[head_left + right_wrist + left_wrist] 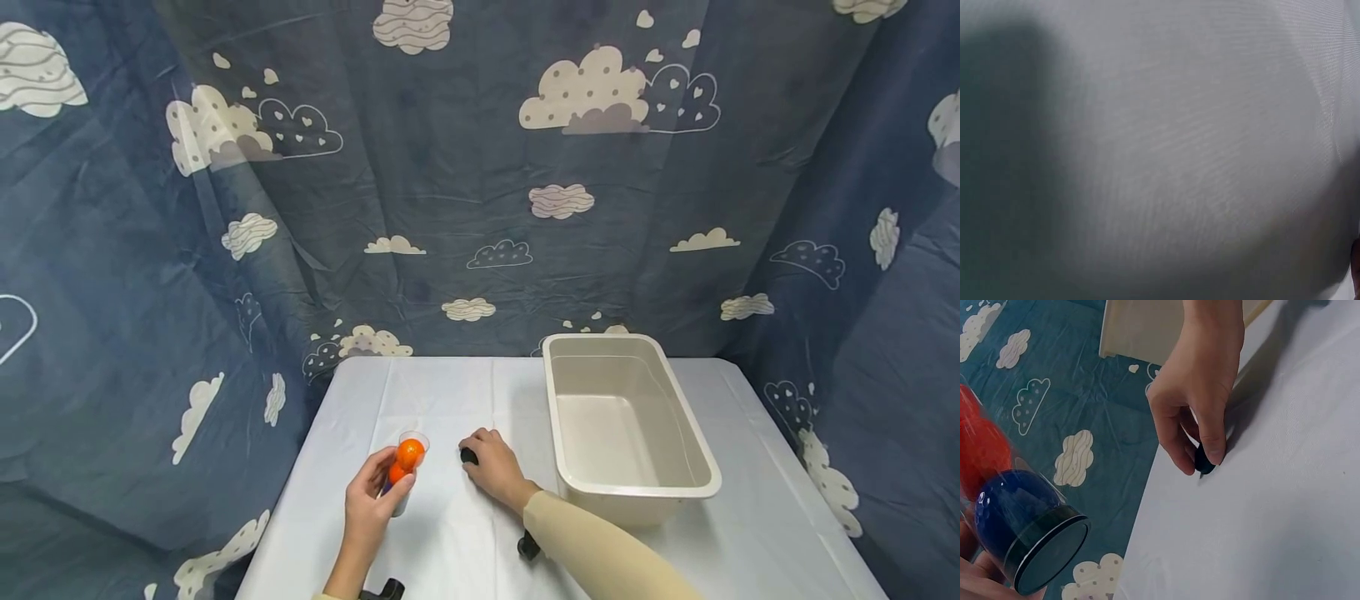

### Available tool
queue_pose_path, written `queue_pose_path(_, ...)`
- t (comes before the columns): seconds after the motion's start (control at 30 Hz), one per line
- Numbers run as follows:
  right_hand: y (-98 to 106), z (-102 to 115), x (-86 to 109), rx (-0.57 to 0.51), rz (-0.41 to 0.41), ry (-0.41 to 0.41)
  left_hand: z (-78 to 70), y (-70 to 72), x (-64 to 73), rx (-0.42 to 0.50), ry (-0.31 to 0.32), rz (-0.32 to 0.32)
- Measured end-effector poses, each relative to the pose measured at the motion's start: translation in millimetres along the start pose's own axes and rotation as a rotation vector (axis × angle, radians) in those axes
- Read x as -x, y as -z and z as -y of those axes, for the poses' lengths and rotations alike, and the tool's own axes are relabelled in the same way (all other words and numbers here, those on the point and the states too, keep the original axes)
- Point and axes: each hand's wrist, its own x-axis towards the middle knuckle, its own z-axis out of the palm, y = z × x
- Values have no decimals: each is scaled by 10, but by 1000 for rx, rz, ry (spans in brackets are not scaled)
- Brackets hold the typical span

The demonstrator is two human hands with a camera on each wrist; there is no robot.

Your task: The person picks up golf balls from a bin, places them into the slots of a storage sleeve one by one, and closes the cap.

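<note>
My left hand (369, 493) grips a clear cylindrical container (1052, 555), its mouth tipped away from me. Two orange balls (410, 454) are stacked inside it, and a dark blue ball (1013, 509) lies at its base end. To the right, my right hand (495, 468) pinches a small dark rounded object (1204, 460) between thumb and fingers, low at the white tabletop. Most of that object is hidden by the fingers, so I cannot tell its kind. Only a sliver of a finger (1356, 265) shows in the right wrist view.
A deep beige plastic basin (567, 417) stands on the right of the white-covered table (450, 392), beside my right forearm. Dark blue cloud-patterned curtains (450, 167) hang behind and on both sides. Black wrist-camera mounts (528, 546) show under the arms.
</note>
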Motion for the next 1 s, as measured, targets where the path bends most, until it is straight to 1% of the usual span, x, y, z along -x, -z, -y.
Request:
queue_pose_path(0.13,5,-21,37,36,7,33,6,-12,20,6,-7,-8)
queue_pose_path(0.23,20,-32,65,77,18,64,26,-25,33,0,0,-12)
queue_pose_path(0.33,40,-34,96,92,32,74,43,-35,41,-9,5,-13)
queue_pose_path(0.4,57,-31,121,84,19,73,42,-39,44,-10,3,-13)
queue_pose_path(0.57,107,-19,186,49,-53,60,42,-49,40,1,-8,-7)
queue_pose_path(0.7,158,-1,226,5,-89,38,43,-58,39,13,-12,-1)
queue_pose_path(0.87,263,54,228,-94,-129,2,46,-77,33,11,13,3)
queue_pose_path(1.0,343,100,211,-148,-153,-27,36,-102,27,-26,38,-4)
